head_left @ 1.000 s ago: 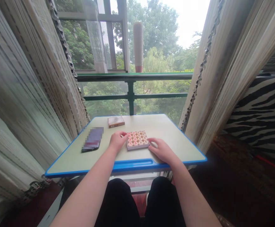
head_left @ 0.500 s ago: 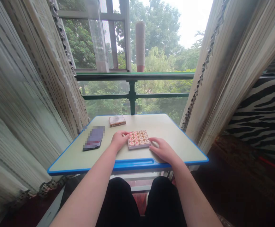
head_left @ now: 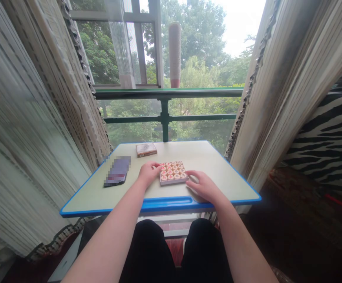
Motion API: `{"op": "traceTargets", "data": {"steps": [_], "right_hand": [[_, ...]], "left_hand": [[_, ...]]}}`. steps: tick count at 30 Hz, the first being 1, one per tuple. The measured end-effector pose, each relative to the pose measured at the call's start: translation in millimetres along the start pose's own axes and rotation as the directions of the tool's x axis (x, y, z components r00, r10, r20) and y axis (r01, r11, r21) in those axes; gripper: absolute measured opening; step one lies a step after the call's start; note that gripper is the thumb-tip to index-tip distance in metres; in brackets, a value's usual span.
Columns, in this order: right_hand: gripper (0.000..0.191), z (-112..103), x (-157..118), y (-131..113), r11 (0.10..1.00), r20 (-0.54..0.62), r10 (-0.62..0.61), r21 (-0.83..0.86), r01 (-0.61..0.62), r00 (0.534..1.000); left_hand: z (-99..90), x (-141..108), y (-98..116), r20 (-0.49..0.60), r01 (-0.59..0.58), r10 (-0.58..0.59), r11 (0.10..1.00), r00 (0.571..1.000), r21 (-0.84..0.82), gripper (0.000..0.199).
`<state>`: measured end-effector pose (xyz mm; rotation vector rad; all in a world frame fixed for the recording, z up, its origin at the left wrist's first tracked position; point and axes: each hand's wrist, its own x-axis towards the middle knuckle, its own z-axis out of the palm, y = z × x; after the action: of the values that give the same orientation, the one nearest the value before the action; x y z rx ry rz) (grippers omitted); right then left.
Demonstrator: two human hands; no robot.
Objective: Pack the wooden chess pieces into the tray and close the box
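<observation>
An open box of Chinese chess pieces (head_left: 173,182) lies on the table between my hands. Round wooden pieces with red and dark characters fill it in rows. My left hand (head_left: 149,173) rests at the box's left side, its fingertips against the upper left edge and a gap between thumb and forefinger. On the other side, my right hand (head_left: 202,184) is open, with fingertips at the right edge and the thumb apart, lower down. Neither hand closes around the box, though some fingers are hidden behind others.
The pale table (head_left: 218,165) has a blue rim. Towards its far edge lies a flat box lid or case (head_left: 146,149). A dark, blurred-out phone-like object (head_left: 117,171) is on the left. Curtains (head_left: 256,98) hang at both sides, and a green railing (head_left: 165,93) stands behind.
The whole view has shifted very slightly. Both hands and the box of pieces keep the same places on the table.
</observation>
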<state>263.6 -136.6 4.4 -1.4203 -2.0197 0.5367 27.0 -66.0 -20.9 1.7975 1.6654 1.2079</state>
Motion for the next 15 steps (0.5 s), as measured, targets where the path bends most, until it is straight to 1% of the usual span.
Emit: {"op": "traceTargets", "data": {"steps": [9, 15], "right_hand": [[0.038, 3.2, 1.5, 4.7, 1.0, -0.013, -0.01, -0.001, 0.01, 1.0], [0.038, 2.1, 0.4, 2.4, 1.0, -0.003, -0.012, -0.011, 0.012, 1.0]], "left_hand": [[-1.8, -1.2, 2.7, -0.014, 0.03, -0.03, 1.0, 0.999, 0.003, 0.03], [-1.8, -1.4, 2.9, -0.001, 0.011, -0.011, 1.0, 1.0, 0.026, 0.028]]}}
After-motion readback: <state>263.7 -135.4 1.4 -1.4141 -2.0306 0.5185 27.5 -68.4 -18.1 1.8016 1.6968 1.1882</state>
